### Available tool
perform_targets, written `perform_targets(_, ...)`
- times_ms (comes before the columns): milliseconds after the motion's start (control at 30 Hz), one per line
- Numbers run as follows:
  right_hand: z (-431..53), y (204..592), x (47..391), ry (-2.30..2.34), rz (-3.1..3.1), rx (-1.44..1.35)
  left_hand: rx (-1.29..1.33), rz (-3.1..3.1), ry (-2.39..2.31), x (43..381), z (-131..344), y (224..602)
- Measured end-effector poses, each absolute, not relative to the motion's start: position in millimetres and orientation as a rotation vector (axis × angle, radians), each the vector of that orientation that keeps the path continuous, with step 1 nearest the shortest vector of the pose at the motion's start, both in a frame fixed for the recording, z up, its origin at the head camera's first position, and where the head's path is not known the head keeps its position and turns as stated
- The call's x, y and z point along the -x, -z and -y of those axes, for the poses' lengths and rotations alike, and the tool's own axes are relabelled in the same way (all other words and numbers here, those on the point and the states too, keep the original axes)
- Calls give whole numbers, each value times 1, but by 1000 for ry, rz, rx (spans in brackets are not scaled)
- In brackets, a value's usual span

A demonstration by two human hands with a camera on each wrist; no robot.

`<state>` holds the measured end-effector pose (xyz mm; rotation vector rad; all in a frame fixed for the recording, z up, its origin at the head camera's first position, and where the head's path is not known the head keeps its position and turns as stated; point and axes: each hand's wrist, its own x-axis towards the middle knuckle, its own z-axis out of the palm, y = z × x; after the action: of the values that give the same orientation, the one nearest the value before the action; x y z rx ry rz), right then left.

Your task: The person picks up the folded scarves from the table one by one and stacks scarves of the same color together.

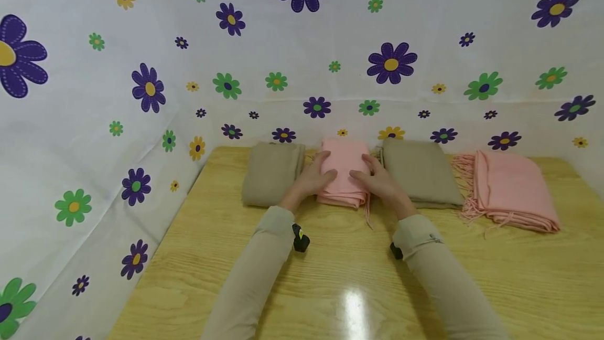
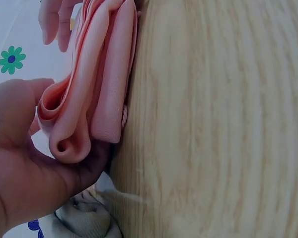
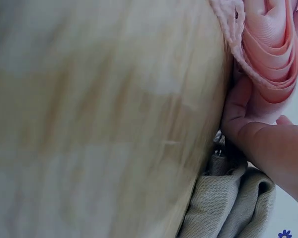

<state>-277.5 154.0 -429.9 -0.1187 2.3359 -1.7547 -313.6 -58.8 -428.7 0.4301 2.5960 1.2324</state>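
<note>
A folded pink scarf (image 1: 345, 167) lies between both hands near the back of the table. My left hand (image 1: 312, 176) grips its left side, thumb over the top. In the left wrist view the left fingers (image 2: 92, 171) curl beneath the rolled folds of the scarf (image 2: 72, 129). The right hand (image 1: 381, 181) holds the opposite side, its thumb also on top. Seen from the right wrist, the right fingers (image 3: 238, 106) tuck under the scarf's layered edge (image 3: 270, 64). Some fringe (image 1: 368, 214) hangs from its front right corner.
A folded beige scarf (image 1: 271, 174) sits to the left and another beige scarf (image 1: 417, 172) to the right, both close beside the hands. Farther right lies a second pink scarf (image 1: 516, 190) with fringe. Behind the wooden table (image 1: 330, 277) rises a flower-patterned white cloth (image 1: 330, 30).
</note>
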Motion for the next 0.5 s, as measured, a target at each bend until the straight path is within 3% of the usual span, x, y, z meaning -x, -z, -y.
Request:
perform_targets(167,-153,430,278,1807,-2291,114,-441,-2519,-1316,314,58,431)
perform_targets(500,-154,431,284,1923,-2157,75,-215,-2242,-1712,323,55,437)
